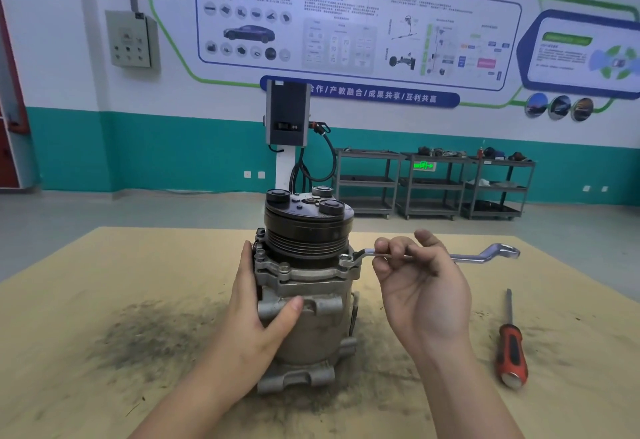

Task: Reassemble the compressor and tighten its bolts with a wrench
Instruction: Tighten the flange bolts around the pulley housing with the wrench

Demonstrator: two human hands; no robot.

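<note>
Compressor (304, 286) stands upright in the middle of the bench (104, 300), pulley end up, on a tan sheet smudged with dark grime. The left hand (258, 314) wraps its left flank — palm flat against the housing, thumb across the front, grip closed on the body to steady it. The right hand (422, 286) is raised beside it, palm turned up and towards the person, its grip pinching the shank of a wrench (460, 257) between thumb and curled fingers. The wrench lies nearly level — its ring end sits on a bolt (346, 259) at the right flange, the other end pointing right. A red-handled screwdriver (509, 345) lies apart on the right.
</note>
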